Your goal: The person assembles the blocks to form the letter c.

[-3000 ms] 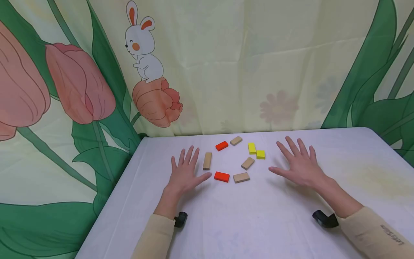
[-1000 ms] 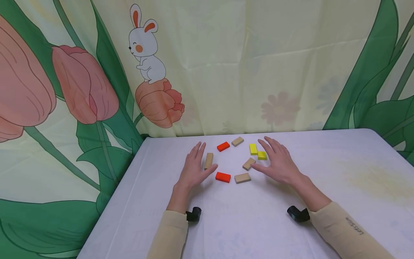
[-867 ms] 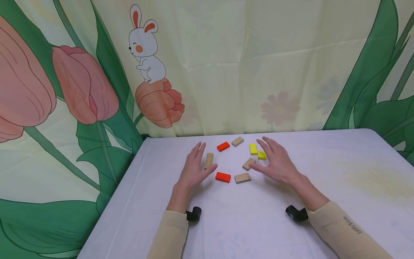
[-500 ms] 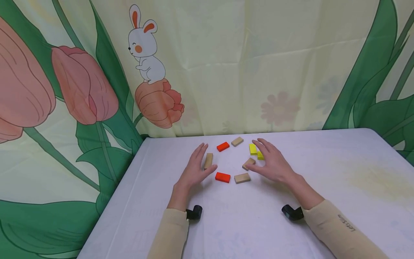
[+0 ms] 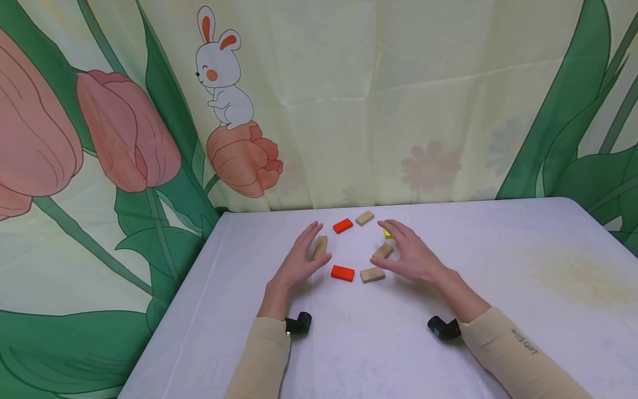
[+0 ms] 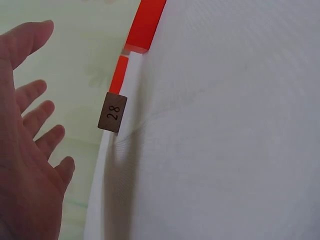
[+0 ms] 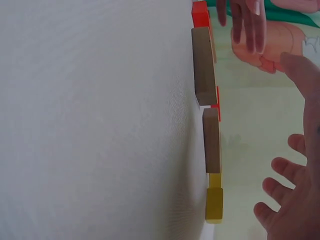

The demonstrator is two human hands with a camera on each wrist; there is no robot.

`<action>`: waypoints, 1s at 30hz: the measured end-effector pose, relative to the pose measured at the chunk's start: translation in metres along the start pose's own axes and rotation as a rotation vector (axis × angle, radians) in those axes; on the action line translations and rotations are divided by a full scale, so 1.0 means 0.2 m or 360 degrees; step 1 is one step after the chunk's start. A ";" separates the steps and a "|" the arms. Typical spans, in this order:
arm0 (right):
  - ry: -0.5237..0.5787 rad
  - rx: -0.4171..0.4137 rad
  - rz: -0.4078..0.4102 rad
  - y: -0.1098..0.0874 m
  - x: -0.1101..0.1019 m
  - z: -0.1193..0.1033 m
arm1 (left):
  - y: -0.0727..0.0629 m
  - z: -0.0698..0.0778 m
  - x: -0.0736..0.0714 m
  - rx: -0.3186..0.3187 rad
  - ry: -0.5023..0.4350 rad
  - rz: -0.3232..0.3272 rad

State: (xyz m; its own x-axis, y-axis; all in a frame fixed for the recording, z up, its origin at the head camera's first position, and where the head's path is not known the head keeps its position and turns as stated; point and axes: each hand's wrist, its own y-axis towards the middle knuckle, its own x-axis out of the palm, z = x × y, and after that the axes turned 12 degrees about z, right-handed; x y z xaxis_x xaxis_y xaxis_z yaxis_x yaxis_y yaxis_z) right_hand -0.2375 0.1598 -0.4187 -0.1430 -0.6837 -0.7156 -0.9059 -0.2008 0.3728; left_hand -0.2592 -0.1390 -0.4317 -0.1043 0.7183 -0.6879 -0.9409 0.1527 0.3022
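Observation:
My left hand [image 5: 296, 263] hovers with spread, slightly bent fingers beside a plain wooden block [image 5: 321, 247], partly covering it. In the left wrist view, that block's end [image 6: 113, 112] bears the number 28, apart from the fingers. My right hand [image 5: 411, 256] holds nothing, its thumb and fingers apart around a tilted wooden block [image 5: 382, 251]. One yellow block [image 5: 387, 234] peeks out behind its fingers; the other is hidden in the head view. The right wrist view shows a yellow block [image 7: 214, 205] on the cloth, away from the fingertips.
Between the hands lie a red block [image 5: 342, 273] and a wooden block [image 5: 372, 274]. Farther back are another red block [image 5: 342, 225] and wooden block [image 5: 365, 217]. A white cloth covers the table [image 5: 359, 343]; a printed curtain [image 5: 329, 111] hangs behind it.
Both hands have come inward from wide apart. Lately the right hand has slid further left, covering most of the yellow blocks, while the left has barely moved. The blocks stay in place.

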 end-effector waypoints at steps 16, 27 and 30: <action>0.0168 -0.0020 -0.0102 0.01 0.05 -0.04 | 0.02 -0.07 0.00 -0.0058 -0.0112 -0.0011; 0.0294 -0.0111 -0.0175 0.02 0.10 -0.07 | 0.04 -0.10 0.02 -0.0134 -0.0158 -0.0056; 0.0323 -0.0132 -0.0202 0.03 0.11 -0.08 | 0.04 -0.10 0.02 -0.0168 -0.0170 -0.0070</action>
State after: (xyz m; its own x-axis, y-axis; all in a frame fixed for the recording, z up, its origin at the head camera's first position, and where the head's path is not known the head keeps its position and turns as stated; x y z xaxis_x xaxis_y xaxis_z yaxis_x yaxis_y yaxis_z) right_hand -0.2391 0.1323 -0.4240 0.0603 -0.7744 -0.6298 -0.8746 -0.3451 0.3406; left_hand -0.2738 -0.1486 -0.4461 -0.0326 0.7816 -0.6230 -0.9730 0.1176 0.1984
